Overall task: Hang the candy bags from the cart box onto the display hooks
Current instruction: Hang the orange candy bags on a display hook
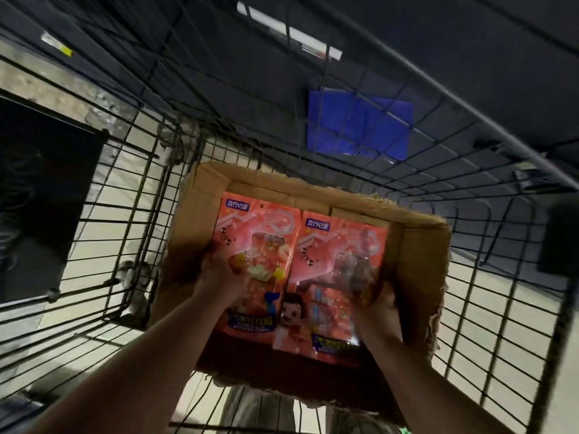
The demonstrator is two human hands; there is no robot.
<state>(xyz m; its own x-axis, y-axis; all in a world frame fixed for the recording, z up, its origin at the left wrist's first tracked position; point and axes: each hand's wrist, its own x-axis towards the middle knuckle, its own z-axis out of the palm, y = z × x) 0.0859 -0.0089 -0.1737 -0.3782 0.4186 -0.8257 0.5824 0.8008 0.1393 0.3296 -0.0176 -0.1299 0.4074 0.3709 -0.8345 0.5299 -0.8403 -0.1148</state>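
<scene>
Looking straight down into the cardboard box (416, 277), you've got two pink candy bags lying flat side by side, printed faces up, tops pointing away from the person. The left candy bag (250, 227) has its clear window and a blue label at the top corner. The right candy bag (341, 245) touches it along the long edge and sits a bit nearer the person, with a cartoon kid's face printed low down.

The left hand (219, 274) is clamped on the left edge of the left candy bag about halfway down, fingers curled over the front. The right hand (380, 308) is grabbing the right edge of the right candy bag, fingers tucked underneath, thumb side up by the box wall. It's kinda blurry, so I can't tell if either bag is lifted off whatever's under it.

The box has ragged torn edges and sits on the floor of a black wire cart (125, 214). A blue sheet (357, 123) shows through the mesh at the far end. Pale floor tiles (501, 324) show under the cart, and there's a dark panel (37, 198) off to the left.
</scene>
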